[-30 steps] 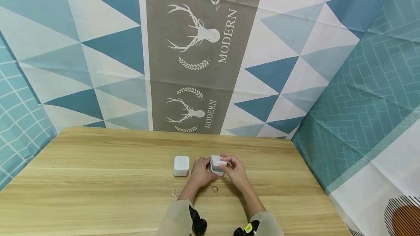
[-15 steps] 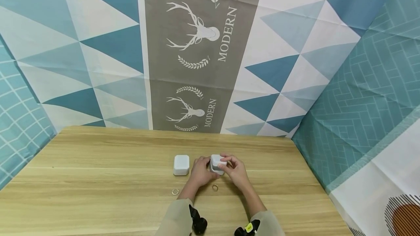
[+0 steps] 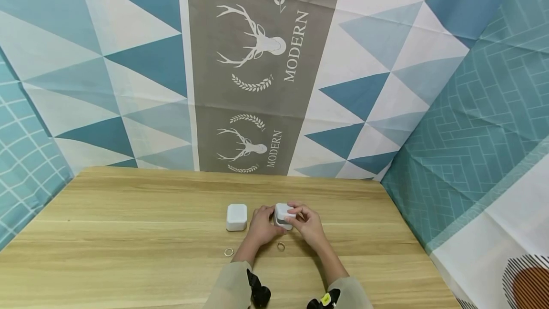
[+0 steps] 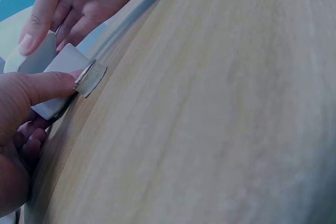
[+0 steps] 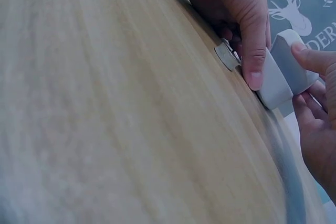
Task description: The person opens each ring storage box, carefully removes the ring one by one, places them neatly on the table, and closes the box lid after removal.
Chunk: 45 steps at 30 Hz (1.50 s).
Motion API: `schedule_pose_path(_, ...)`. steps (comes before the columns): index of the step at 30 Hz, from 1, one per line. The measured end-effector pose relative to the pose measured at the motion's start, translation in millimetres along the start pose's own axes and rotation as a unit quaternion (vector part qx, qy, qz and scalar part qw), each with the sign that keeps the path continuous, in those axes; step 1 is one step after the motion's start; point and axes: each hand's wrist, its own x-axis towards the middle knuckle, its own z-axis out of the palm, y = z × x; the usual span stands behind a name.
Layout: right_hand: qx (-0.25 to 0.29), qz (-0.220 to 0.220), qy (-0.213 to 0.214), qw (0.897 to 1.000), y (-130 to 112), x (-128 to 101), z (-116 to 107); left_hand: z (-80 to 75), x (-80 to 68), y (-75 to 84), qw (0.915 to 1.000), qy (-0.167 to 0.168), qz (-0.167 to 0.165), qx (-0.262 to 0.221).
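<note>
A small white ring box (image 3: 283, 225), with rounded corners, is held in both hands on the wooden table. My left hand (image 3: 262, 227) grips its lower part from the left, thumb at the near side. From the right, my right hand (image 3: 310, 225) pinches the lid (image 3: 283, 210) between thumb and fingers. In the right wrist view the lid (image 5: 296, 59) stands tilted apart from the white base (image 5: 274, 85). The inside of the box is hidden. Just in front of the box lies a gold-coloured ring (image 3: 280, 246), near the left thumb.
A second white box (image 3: 237, 217), shut, stands left of my left hand. A silver-coloured ring (image 3: 229, 252) lies in front of it, beside the left forearm. The wooden table (image 3: 128, 242) ends at the patterned cloth (image 3: 249, 139) behind.
</note>
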Motion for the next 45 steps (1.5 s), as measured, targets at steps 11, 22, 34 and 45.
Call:
schedule_pose_path(11,-0.001,0.011,-0.004,1.000,-0.5,-0.3,-0.8,-1.2,-0.8,0.7,1.0000,-0.001,0.000,-0.002)
schedule_pose_path(22,-0.028,0.011,-0.002,1.000,1.8,-1.8,-0.5,0.4,-0.9,-0.9,1.0000,-0.004,0.001,0.002)
schedule_pose_path(34,-0.041,0.035,-0.014,0.998,3.4,-2.3,-3.7,0.2,-1.7,-0.8,0.9999,0.004,0.013,0.002)
schedule_pose_path(45,-0.035,0.040,-0.019,0.998,-1.0,-1.1,-4.0,-1.2,-1.6,-0.7,0.9999,0.004,0.014,-0.001)
